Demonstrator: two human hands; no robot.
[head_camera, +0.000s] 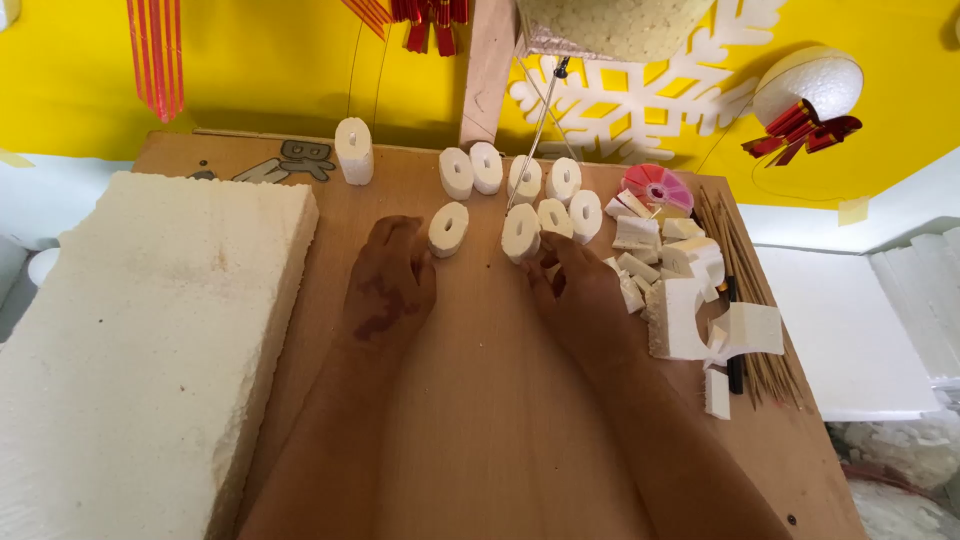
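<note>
On a brown wooden board (480, 420) stand several white foam rings with oval holes. My left hand (388, 285) rests palm down on the board, its fingertips touching one foam ring (448, 229) that stands on edge. My right hand (578, 295) lies to the right, fingers curled by another foam ring (520, 232) and touching it. More rings (525, 180) stand in a row behind, and one taller foam piece (354, 151) stands apart at the back left.
A thick white foam slab (140, 340) lies along the left. Foam offcuts (685, 290), a pink reel (655, 187) and thin wooden sticks (750, 300) crowd the right. A metal wire (535, 135) slants down at the back. Yellow wall with foam decorations behind.
</note>
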